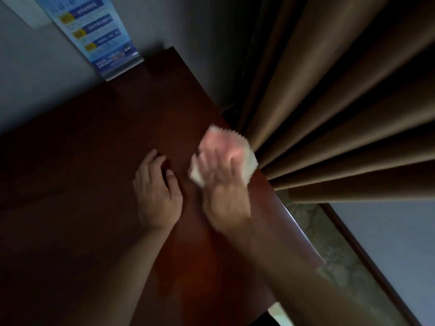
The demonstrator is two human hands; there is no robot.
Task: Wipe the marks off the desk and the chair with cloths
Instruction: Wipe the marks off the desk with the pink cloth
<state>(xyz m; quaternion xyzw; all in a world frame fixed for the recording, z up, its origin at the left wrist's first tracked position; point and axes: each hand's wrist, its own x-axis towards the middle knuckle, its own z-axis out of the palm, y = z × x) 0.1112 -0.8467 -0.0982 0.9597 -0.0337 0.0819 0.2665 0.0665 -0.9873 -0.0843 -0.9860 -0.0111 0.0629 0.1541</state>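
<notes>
a dim room, dark wooden desk beside brown curtains. the left hand rests flat, fingers loosely spread. the blurred right hand presses a pale cloth near the desk's right edge, fingers spread over it.

The right hand is smeared by motion blur, so its fingers cannot be counted, and it covers the middle of the pale cloth under it. Left of the left hand the dark desk runs out of the picture, and any marks on it are lost in shadow. Beyond both hands, the blue leaflet carries print too small to read.
</notes>
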